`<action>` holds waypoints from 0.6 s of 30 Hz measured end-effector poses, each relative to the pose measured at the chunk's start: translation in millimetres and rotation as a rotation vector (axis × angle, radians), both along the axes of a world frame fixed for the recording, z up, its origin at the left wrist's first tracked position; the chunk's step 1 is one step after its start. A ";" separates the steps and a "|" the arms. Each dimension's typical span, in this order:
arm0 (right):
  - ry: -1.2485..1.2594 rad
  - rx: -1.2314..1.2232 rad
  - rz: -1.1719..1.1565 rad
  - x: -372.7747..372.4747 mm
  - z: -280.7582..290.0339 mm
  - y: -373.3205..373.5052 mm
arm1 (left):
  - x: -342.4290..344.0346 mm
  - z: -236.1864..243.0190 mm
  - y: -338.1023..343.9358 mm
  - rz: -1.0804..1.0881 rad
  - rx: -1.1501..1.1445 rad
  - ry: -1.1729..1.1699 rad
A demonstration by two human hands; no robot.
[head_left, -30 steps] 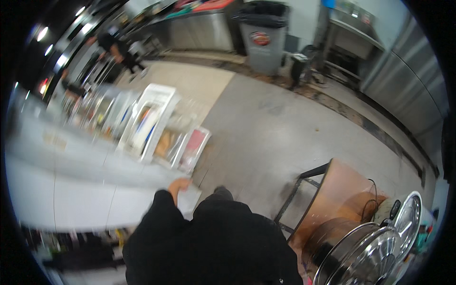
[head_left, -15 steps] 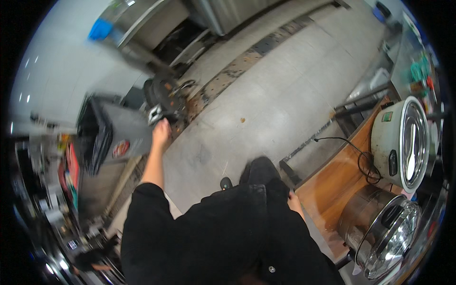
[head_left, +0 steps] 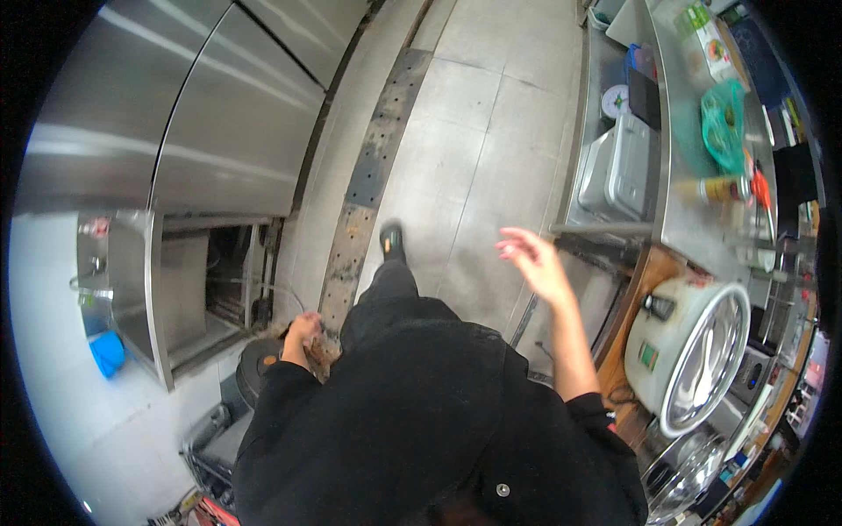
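Observation:
My left hand (head_left: pixel 304 328) hangs low at my left side with its fingers curled in; nothing shows in it. Beneath it lie the floor's edge and a dark round object (head_left: pixel 256 373). My right hand (head_left: pixel 537 265) reaches forward over the floor, its fingers stretched and apart, holding nothing. It is nearest to the steel shelf table (head_left: pixel 667 210) on the right. A large white electric pot (head_left: pixel 645 355) with a glass lid stands to the right of my right forearm. One dark shoe (head_left: pixel 392 238) of mine is forward on the tiles.
Tall steel cabinets (head_left: pixel 237 131) line the left, beside a steel sink unit (head_left: pixel 158 298) with a blue cloth-like item (head_left: pixel 107 353). A perforated drain strip (head_left: pixel 367 171) runs along the tiled floor (head_left: pixel 456 131). The right table bears a green bag (head_left: pixel 723 127), a jar (head_left: pixel 724 189) and a grey lidded container (head_left: pixel 621 171).
The view has swung left and moved forward, so the bin has left it. My right hand has come up from my side into the open; my left hand has dropped back.

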State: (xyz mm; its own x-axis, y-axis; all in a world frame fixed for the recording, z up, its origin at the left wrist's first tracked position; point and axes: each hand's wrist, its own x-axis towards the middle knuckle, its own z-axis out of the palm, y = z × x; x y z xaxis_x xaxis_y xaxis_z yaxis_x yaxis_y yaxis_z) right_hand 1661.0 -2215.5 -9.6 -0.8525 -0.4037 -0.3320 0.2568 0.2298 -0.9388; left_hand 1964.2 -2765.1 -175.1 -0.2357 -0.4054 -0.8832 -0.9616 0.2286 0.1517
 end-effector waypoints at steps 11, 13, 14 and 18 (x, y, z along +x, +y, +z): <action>-0.698 0.979 -0.386 -212.0 -247.9 74.7 | -732.0 -23.4 -111.1 -0.661 -0.335 0.264; -0.845 0.595 -0.649 -228.5 -249.9 67.7 | -932.2 26.6 -82.7 -0.575 -0.244 0.742; -0.937 0.489 -0.803 -251.0 -252.4 62.2 | -1021.8 52.9 -60.5 -0.599 -0.228 0.843; -0.667 0.397 -0.462 -446.2 -275.7 71.3 | -1296.2 120.2 30.4 -0.654 -0.161 1.111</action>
State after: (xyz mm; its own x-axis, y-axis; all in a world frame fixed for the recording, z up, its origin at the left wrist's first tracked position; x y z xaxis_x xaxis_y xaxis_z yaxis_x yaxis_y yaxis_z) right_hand 1214.9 -2144.2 -285.3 -0.4816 0.1807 -0.8576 0.8665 0.2444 -0.4352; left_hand 668.0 -2734.7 -54.8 -0.9989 -0.0200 -0.0413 -0.0436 0.6950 0.7177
